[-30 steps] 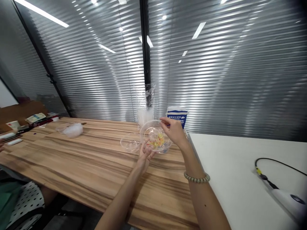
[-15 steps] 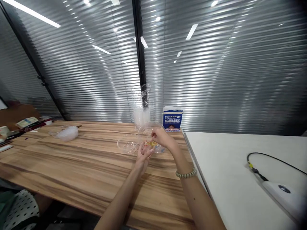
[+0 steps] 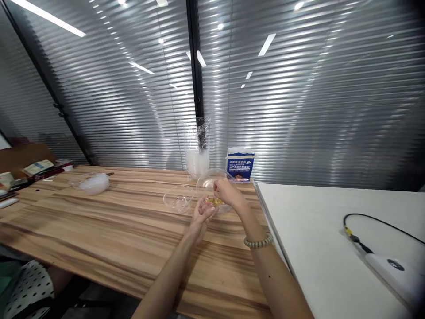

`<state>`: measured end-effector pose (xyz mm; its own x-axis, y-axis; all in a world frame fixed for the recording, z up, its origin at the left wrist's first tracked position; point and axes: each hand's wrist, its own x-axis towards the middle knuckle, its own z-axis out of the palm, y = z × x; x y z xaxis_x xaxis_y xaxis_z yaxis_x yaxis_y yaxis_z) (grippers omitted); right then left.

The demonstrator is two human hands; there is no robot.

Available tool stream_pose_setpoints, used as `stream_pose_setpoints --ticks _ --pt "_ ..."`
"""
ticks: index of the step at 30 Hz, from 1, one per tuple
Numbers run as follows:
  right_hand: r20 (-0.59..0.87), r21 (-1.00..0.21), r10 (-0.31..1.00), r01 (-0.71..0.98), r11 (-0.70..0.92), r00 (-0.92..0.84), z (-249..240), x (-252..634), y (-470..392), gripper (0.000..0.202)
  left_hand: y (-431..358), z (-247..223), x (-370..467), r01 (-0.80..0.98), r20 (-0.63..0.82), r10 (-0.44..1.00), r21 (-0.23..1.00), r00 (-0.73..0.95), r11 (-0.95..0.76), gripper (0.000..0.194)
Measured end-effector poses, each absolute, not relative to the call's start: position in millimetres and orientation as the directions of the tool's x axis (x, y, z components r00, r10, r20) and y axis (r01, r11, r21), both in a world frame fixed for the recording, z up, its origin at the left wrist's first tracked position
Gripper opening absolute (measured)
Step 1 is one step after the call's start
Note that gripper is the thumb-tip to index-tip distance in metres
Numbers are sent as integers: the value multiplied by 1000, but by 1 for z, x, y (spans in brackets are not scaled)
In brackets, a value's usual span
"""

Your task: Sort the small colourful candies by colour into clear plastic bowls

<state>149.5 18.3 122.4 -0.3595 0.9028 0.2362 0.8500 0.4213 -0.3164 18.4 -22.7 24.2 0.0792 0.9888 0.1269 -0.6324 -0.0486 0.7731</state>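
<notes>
Much here is half hidden. My left hand (image 3: 202, 213) has its fingers curled on the near left side of a clear, round, shallow plastic bowl (image 3: 207, 180), gripping it over the wooden table. My right hand (image 3: 227, 192) is bent in above the bowl, fingers drawn together; the fingertips point away from view, so I cannot tell whether they pinch anything. Small yellow and red pieces (image 3: 214, 201) show low in the bowl, between my hands, partly covered; too small and crowded to count.

Counts: one more clear, round plastic dish (image 3: 178, 199) just left of the bowl, on the wood-grain table (image 3: 126, 230). One transparent plastic bag (image 3: 198, 164) upright behind, its whitish contents too blurred to number. One blue-and-white printed pouch (image 3: 239, 166), standing behind my right hand. One whitish translucent bundle (image 3: 95, 183) well off to the left, hard to make out. One pale beaded bracelet (image 3: 258, 242) on my right wrist. On the white tabletop (image 3: 308, 221), one black cable (image 3: 375, 217), cut off at the right edge.
</notes>
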Motion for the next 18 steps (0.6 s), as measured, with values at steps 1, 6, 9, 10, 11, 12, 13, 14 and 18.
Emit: stream_pose_setpoints --ticks 1,6,9,10,11,12,13,14,18 --pt "243 -288 898 857 427 -366 123 150 17 24 -23 24 18 -627 118 987 779 107 -25 56" --pt "215 -186 910 900 394 -354 127 152 17 18 -25 26 18 -602 95 969 796 230 65 53" --pt "196 -181 918 908 379 -344 134 153 14 24 -25 27 18 -583 70 959 806 274 108 46" --pt "195 -192 919 906 378 -342 137 153 12 25 -25 27 18 -564 56 951 815 305 133 44" --pt "196 -205 919 902 380 -342 140 155 10 25 -25 26 18 -538 41 939 827 342 160 42" --pt "195 -219 919 898 382 -343 143 157 7 24 -26 26 18 -505 24 923 843 384 188 42" --pt "185 -237 918 891 388 -350 146 159 5 22 -27 26 18 -466 7 905 859 424 211 43" --pt "165 -259 917 882 394 -362 150 162 2 21 -28 26 18 -426 -8 888 876 460 228 45" --pt "67 -340 918 856 390 -392 163 172 -11 16 -32 27 19 -295 -64 821 915 568 275 50"
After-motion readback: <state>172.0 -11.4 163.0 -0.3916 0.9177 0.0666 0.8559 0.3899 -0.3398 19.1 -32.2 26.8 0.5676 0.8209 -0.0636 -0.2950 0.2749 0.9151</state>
